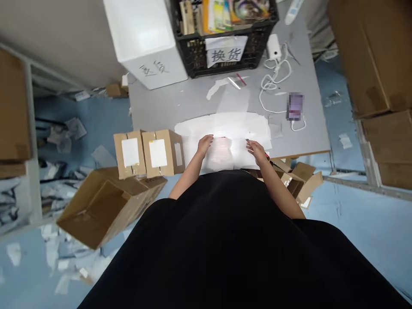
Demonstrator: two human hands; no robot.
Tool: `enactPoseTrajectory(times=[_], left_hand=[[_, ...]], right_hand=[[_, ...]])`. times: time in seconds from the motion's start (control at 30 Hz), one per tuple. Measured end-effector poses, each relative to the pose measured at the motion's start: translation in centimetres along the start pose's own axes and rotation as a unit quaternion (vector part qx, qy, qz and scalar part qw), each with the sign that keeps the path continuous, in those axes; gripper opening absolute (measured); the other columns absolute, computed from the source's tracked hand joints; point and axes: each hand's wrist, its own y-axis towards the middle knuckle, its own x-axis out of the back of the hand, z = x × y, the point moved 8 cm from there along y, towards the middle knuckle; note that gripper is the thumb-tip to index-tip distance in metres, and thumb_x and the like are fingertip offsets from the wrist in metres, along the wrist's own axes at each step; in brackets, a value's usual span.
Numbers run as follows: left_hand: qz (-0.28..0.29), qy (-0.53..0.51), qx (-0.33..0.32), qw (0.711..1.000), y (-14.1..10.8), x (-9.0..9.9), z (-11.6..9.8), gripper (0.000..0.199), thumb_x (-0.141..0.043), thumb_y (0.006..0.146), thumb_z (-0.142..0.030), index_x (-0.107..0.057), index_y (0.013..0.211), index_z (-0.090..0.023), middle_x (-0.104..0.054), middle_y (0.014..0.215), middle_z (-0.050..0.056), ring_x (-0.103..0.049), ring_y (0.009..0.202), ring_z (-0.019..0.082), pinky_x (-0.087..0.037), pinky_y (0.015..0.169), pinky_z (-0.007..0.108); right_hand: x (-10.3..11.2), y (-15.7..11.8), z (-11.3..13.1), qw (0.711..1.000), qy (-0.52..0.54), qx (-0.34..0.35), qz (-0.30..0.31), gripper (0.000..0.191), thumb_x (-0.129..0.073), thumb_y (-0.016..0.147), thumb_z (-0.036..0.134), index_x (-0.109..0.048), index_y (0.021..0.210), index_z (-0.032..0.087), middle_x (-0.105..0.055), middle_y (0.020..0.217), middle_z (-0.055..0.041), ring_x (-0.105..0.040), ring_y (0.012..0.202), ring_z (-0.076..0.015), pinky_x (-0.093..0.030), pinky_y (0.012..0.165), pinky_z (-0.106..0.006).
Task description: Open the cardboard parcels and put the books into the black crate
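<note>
A white sheet [193, 124] is spread along the near side of the grey table. On it, between my hands, lies a pale pinkish packet [221, 150] with a shiny surface. My left hand [205, 145] is at the packet's left side, fingers stretched toward it and holding nothing; whether they touch it I cannot tell. To the right, my right hand [256, 151] closes around what looks like a utility knife [267, 155]. Its dark tip sticks out past the fingers and a red part shows behind the hand.
Two small cartons [157, 153] with white labels stand left of the sheet. A black crate [222, 56] of books and a white box [151, 56] are at the back. A phone [295, 106] with a white cable lies right. Open cartons [96, 206] flank the table.
</note>
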Motion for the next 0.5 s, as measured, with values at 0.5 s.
enactPoseTrajectory(times=[0.5], left_hand=[[-0.098, 0.115, 0.080, 0.985, -1.8, 1.6, 10.1, 0.028, -0.068, 0.081, -0.030, -0.064, 0.107, -0.022, -0.071, 0.112, 0.008, -0.065, 0.110, 0.023, -0.048, 0.097, 0.034]], right_hand=[[-11.0, -0.4, -2.7, 0.930, -0.319, 0.084, 0.163, 0.031, -0.063, 0.075, 0.029, -0.068, 0.105, 0.025, -0.067, 0.112, -0.0059, -0.061, 0.114, -0.0253, -0.046, 0.110, -0.046]])
